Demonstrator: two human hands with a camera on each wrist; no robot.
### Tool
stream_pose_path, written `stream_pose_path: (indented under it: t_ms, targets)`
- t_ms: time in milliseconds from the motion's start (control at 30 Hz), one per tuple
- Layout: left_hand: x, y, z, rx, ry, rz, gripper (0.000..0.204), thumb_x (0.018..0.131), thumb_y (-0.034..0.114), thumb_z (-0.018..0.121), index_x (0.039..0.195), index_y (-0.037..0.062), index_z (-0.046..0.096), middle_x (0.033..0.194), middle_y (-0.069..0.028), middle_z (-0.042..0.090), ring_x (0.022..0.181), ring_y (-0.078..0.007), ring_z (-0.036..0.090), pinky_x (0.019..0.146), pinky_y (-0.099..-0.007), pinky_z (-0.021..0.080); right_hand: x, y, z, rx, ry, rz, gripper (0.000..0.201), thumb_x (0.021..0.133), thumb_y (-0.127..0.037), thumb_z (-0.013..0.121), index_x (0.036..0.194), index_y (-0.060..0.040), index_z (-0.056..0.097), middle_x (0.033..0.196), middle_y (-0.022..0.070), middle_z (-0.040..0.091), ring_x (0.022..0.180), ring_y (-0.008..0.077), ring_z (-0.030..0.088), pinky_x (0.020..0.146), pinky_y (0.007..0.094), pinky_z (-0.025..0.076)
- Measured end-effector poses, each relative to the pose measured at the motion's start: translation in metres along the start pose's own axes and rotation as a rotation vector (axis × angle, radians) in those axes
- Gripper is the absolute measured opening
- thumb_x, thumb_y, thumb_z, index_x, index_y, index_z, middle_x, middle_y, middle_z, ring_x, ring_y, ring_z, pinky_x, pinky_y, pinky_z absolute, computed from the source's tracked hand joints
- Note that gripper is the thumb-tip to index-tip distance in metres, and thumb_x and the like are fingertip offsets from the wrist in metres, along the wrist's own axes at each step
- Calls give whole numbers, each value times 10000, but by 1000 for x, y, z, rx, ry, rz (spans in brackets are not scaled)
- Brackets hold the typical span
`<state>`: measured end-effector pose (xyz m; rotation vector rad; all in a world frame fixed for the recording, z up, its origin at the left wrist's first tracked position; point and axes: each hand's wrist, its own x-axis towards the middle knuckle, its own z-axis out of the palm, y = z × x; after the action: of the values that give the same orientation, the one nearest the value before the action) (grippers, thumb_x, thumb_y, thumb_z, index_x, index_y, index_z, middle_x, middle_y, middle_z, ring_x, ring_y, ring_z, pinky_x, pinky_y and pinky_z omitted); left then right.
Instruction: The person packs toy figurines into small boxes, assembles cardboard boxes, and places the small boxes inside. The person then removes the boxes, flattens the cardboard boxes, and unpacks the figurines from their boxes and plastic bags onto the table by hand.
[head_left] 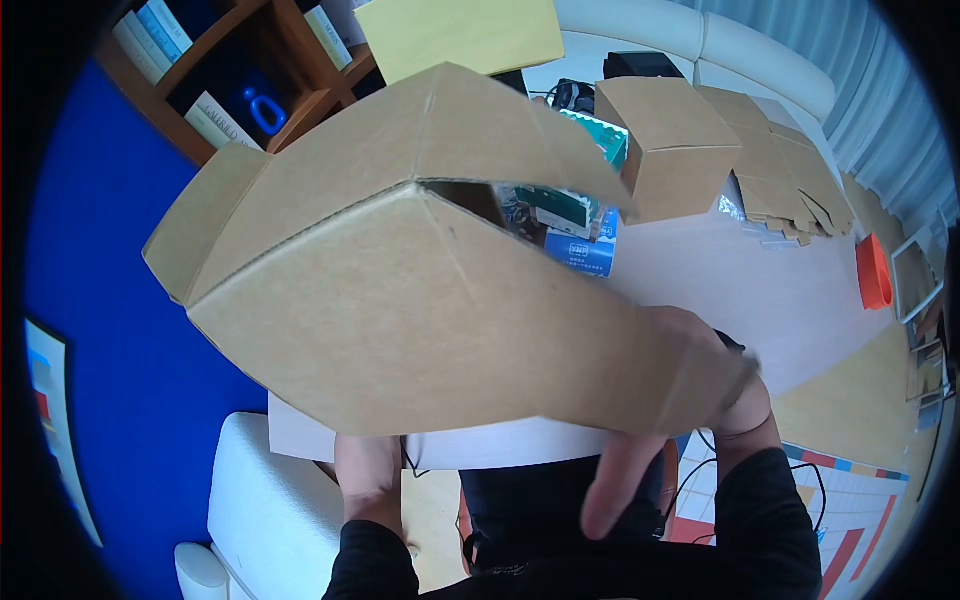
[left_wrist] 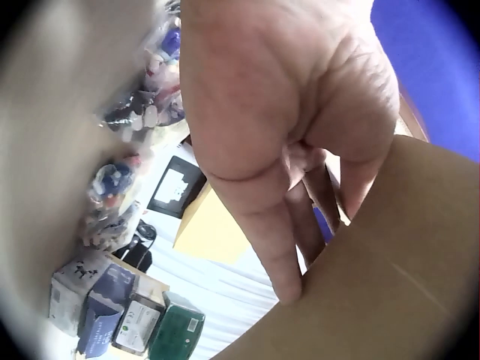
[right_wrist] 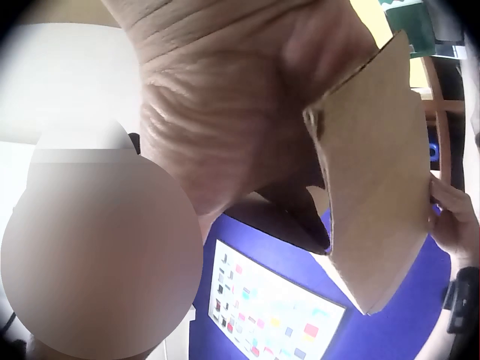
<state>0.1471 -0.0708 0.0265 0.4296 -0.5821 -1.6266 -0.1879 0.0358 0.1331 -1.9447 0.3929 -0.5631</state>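
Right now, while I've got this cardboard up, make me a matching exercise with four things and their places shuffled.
Things:
1. Large brown cardboard box
2. Small red-orange angular object
3. Glossy blue ring-shaped ornament
4. Pale yellow rectangular object

Places:
A. Inside a compartment of the brown wooden bookshelf
B. At the head view's top edge
C. Touched by the left hand
D. By the right-hand edge of the white table in the head view

Pairs: 1-C, 2-D, 3-A, 4-B

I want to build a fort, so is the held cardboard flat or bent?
Bent: in the head view, the cardboard slopes different ways from a crease, with a gap between two edges.
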Motion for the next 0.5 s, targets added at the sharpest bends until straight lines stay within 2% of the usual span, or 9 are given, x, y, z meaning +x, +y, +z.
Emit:
stream_pose_path:
  t_ms: [33,67,233,267,333,367,433,467,500]
  targets:
    - [-1,1,0,-4,1,10,627,890,528,531,1283,40,557,1077,-157,676,947,-266,674,818,-445,544,-2,-5,2,91,66,218,881,482,-369,960,1169,42,591,1069,147,652,893,210,647,777,309,507]
    - [-4,2,0,-8,3,20,628,890,529,531,1283,39,556,1077,-157,676,947,-267,674,819,-445,544,2,-1,1,88,57,216,881,482,-369,960,1169,42,591,1069,147,652,893,210,647,777,309,507]
    - [-16,6,0,-36,7,81,631,891,530,532,1284,38,555,1079,-157,675,949,-268,673,821,-446,544,42,41,-14,-233,363,-220,1067,739,-367,821,1478,78,194,1541,273,209,1432,344,223,1148,390,205]
    - [-19,6,-1,-45,7,94,632,891,531,532,1284,37,555,1080,-158,675,949,-268,673,822,-447,544,44,38,-14,-238,352,-222,1067,739,-367,821,1478,78,194,1541,273,209,1432,344,223,1148,390,205]
    - [-26,7,-3,-64,12,125,633,891,531,532,1285,36,554,1080,-158,675,950,-268,673,823,-447,544,46,32,-11,141,412,-79,927,812,-196,757,1492,55,180,1565,209,210,1387,277,319,1122,369,268]
    - [-30,7,-4,-74,16,143,633,891,532,533,1285,36,554,1081,-158,675,950,-269,673,823,-447,543,49,34,-9,136,395,-80,927,812,-196,757,1492,55,180,1565,209,210,1387,277,319,1122,369,268]
    - [-35,9,-5,-91,21,177,634,892,532,533,1285,35,554,1082,-158,674,951,-269,673,824,-448,543,56,45,-5,-142,659,-241,808,848,-28,661,1501,30,188,1527,153,317,1316,217,416,1074,331,340]
    - [-38,9,-7,-99,23,189,635,892,533,533,1286,35,553,1082,-158,674,951,-269,673,825,-448,543,58,50,-5,-144,647,-242,808,848,-28,661,1501,30,188,1527,153,317,1316,217,416,1074,331,340]
    - [-41,9,-8,-108,26,201,636,892,533,533,1286,35,553,1082,-158,674,952,-270,673,825,-448,543,60,55,-6,-86,640,-200,774,841,10,634,1499,9,228,1486,129,375,1310,204,422,1081,336,331]
